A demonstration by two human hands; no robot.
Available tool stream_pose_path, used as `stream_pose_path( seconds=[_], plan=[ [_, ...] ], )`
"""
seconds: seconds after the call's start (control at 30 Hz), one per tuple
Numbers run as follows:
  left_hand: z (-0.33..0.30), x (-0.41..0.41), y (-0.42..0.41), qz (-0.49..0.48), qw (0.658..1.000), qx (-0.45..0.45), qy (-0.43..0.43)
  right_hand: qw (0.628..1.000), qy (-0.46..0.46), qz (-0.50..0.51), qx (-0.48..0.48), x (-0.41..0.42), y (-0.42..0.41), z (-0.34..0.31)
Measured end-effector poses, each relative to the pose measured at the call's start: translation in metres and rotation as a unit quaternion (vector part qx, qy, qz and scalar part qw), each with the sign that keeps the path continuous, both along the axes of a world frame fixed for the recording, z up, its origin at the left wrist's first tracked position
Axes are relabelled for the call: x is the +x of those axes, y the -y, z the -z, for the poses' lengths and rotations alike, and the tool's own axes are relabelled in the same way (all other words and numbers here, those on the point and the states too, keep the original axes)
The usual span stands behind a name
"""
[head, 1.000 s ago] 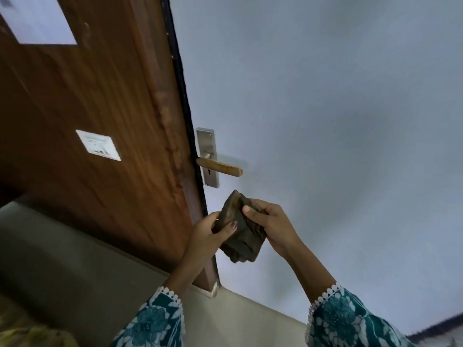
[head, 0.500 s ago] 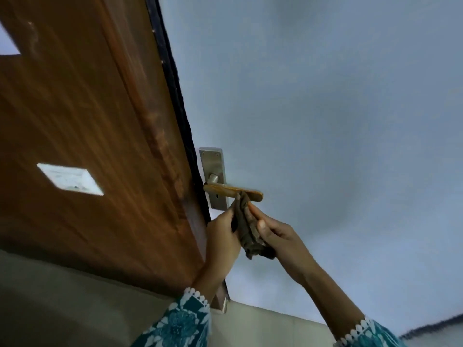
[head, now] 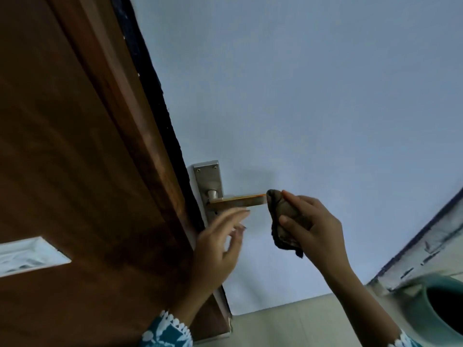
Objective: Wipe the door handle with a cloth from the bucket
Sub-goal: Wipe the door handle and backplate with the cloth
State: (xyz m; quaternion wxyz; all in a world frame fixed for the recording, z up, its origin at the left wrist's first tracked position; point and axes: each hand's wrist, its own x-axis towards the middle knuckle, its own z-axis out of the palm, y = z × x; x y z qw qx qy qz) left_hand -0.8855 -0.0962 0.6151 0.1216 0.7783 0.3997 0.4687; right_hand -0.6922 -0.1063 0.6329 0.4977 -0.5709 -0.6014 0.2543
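Nearest the camera, at the bottom edge, two teal sleeves with white lace cuffs [head: 167,329] lead up to the hands. Right of the door handle and far below it, the rim of a green bucket [head: 426,306] curves in at the lower right corner, resting on the pale floor [head: 288,326].

The left hand [head: 218,249] hangs just below the door handle [head: 238,201] with fingers spread loose, gripping nothing; its fingertips reach close under the lever, though whether they touch it cannot be told. The right hand [head: 313,226] is clenched around a dark, bunched cloth [head: 283,219], thumb and fingers pinching it. The cloth's top presses against the free end of the door handle, while its ragged lower end dangles beneath.

The door handle sticks out from a metal backplate [head: 208,176] on the edge of the brown wooden door [head: 87,159]. Behind the door handle stands a plain pale wall [head: 300,96].
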Motion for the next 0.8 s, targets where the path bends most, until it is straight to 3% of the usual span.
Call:
stream_pose_path(
  seconds=[0.07,0.17,0.23,0.37,0.6,0.8],
  plan=[
    [-0.016,-0.022,0.005,-0.060,0.994,0.087,0.016,0.993,0.091,0.019,0.069,-0.021,0.001,-0.009],
    [-0.041,-0.049,0.012,-0.141,0.968,0.207,0.010,0.942,0.283,0.076,0.167,-0.057,-0.006,-0.019],
    [-0.050,-0.065,0.007,-0.197,0.944,0.264,-0.007,0.917,0.348,0.083,0.177,-0.081,-0.015,-0.021],
    [-0.056,-0.084,-0.018,-0.291,0.917,0.266,-0.053,0.881,0.437,0.082,0.163,-0.115,-0.031,-0.012],
    [-0.043,-0.092,-0.052,-0.330,0.892,0.284,-0.123,0.846,0.490,0.129,0.163,-0.116,-0.036,-0.005],
    [-0.037,-0.092,-0.061,-0.353,0.864,0.323,-0.154,0.849,0.497,0.142,0.105,-0.069,-0.040,-0.010]
  ],
)
